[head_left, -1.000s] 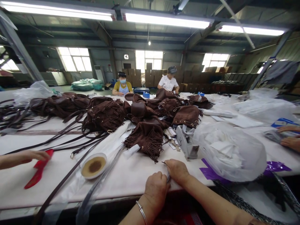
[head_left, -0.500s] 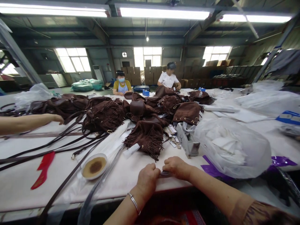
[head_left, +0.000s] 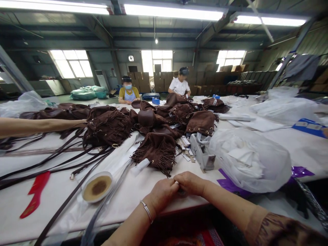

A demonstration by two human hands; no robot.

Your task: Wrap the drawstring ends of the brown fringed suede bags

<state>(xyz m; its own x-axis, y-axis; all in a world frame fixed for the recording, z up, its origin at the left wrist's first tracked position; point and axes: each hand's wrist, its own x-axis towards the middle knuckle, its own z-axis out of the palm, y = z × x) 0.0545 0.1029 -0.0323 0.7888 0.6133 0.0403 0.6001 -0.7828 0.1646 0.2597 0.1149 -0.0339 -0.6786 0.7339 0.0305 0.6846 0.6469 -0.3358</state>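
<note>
Though apart before, hands [head_left: 164, 193] now together

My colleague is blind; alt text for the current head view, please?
The wearer's left hand and right hand meet near the edge of a white table; anything between them is mostly hidden. Fringed brown bags lie beyond, a red tool at left.

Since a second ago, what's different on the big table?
A co-worker's hand let go of the red tool and reached forward to the brown bags. The wearer's left hand and right hand stayed close together; the round dish stayed put too.
</note>
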